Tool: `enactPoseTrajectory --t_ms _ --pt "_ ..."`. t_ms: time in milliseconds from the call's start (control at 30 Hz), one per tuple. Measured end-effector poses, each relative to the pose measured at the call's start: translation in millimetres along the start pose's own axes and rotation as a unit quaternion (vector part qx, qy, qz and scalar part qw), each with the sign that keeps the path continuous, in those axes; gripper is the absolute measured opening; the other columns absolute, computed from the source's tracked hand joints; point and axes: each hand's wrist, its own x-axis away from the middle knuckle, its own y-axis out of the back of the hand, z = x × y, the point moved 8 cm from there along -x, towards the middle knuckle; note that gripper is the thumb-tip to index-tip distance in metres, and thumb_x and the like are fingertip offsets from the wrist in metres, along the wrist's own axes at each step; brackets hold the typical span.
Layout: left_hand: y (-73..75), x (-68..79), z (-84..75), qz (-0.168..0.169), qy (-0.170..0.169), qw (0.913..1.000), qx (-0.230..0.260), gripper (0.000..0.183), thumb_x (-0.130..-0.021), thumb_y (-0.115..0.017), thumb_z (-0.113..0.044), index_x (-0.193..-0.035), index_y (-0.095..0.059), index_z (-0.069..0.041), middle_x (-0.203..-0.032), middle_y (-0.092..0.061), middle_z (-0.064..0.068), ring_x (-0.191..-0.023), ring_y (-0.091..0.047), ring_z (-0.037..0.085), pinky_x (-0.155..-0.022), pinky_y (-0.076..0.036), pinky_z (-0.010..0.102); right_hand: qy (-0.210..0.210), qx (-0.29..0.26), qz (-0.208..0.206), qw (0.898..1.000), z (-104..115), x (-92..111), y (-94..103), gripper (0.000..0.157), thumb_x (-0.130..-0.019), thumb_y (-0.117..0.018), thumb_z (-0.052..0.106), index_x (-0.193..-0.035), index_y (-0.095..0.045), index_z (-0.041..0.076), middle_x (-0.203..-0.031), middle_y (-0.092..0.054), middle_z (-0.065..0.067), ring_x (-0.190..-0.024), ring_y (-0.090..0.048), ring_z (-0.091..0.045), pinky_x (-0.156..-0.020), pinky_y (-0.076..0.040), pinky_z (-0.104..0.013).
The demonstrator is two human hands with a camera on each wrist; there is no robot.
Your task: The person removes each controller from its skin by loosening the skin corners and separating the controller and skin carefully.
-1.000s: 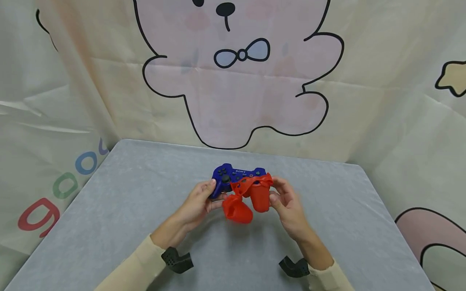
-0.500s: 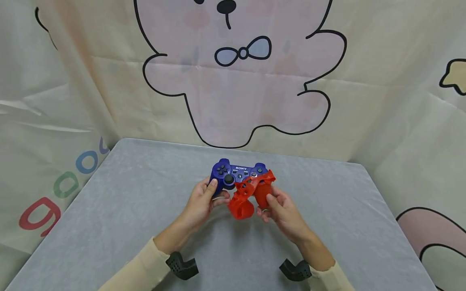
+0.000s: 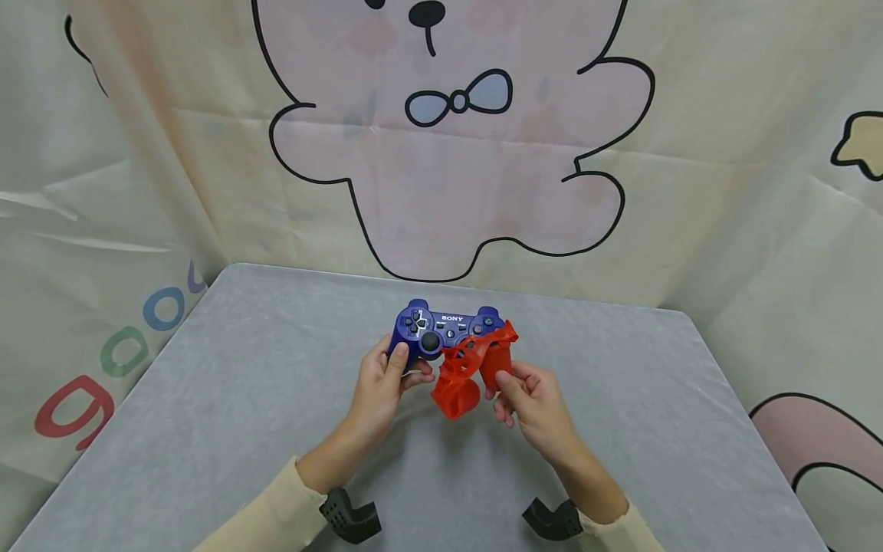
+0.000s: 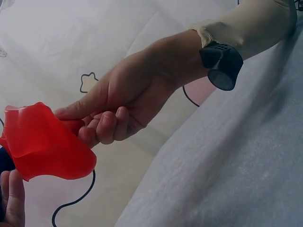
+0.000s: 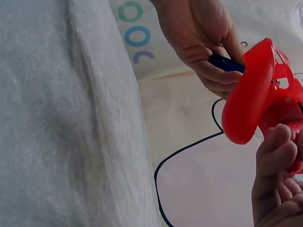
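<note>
A blue Sony game controller (image 3: 451,326) is held up over the table in the head view. My left hand (image 3: 378,383) grips its left handle, thumb on top. A soft red controller cover (image 3: 458,383) covers the controller's right handle, while its other half hangs loose below the middle. My right hand (image 3: 538,406) pinches the sleeved right end of the cover between thumb and fingers. In the left wrist view the loose cup of the red cover (image 4: 52,146) hides most of the controller. From the right wrist, the blue left handle (image 5: 227,62) shows within my left hand (image 5: 203,42).
Below the hands lies a table with a grey cloth (image 3: 290,345). A printed curtain (image 3: 483,199) with a cartoon figure hangs right behind its far edge, and more curtain stands at both sides. Each wrist wears a black camera mount (image 3: 350,517).
The controller has tilted up and moved slightly left, showing more of its face. My right hand has shifted from the cover's outer side to pinch its lower right end.
</note>
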Motion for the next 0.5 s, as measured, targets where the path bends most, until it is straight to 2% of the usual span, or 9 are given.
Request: enactPoseTrajectory --t_ms 133,267,367,500 --pt "0.1 0.5 0.5 -0.006 0.000 1.0000 0.000 0.038 -0.103 -0.043 -0.027 -0.131 -0.045 -0.002 -0.102 -0.065 0.008 -0.081 -0.066 0.015 -0.079 -0.059 0.025 -0.020 0.041 -0.034 0.998 -2 0 1.6 0.028 -0.100 -0.051 0.017 -0.094 -0.057 -0.009 -0.062 -0.057 -0.006 -0.046 -0.053 -0.013 -0.042 -0.047 -0.022" --pt "-0.1 0.2 2.5 -0.008 0.008 0.9999 0.006 0.036 -0.103 -0.042 -0.027 -0.130 -0.046 -0.002 -0.098 -0.065 0.004 -0.080 -0.065 0.015 -0.079 -0.059 0.026 -0.030 0.072 -0.046 0.996 -4 1 0.7 0.035 -0.101 -0.049 0.019 -0.081 -0.055 -0.009 -0.058 -0.050 -0.014 -0.044 -0.050 -0.011 -0.042 -0.047 -0.024" --pt "1.1 -0.9 4.4 -0.011 0.016 0.9997 0.012 0.038 -0.103 -0.043 -0.030 -0.129 -0.046 -0.003 -0.099 -0.066 0.004 -0.081 -0.065 0.015 -0.079 -0.059 0.026 -0.031 0.069 -0.047 0.996 -6 1 -0.6 0.037 -0.102 -0.048 0.019 -0.078 -0.053 -0.009 -0.057 -0.047 -0.013 -0.044 -0.048 -0.012 -0.043 -0.048 -0.024" --pt "3.5 -2.6 10.2 -0.013 0.044 0.9985 0.031 0.043 -0.102 -0.044 -0.035 -0.132 -0.047 -0.004 -0.100 -0.067 0.005 -0.083 -0.066 0.014 -0.081 -0.059 0.025 -0.033 0.043 -0.059 0.997 -8 3 -1.1 0.036 -0.101 -0.050 0.018 -0.076 -0.051 -0.009 -0.055 -0.043 -0.009 -0.043 -0.045 -0.012 -0.043 -0.046 -0.022"
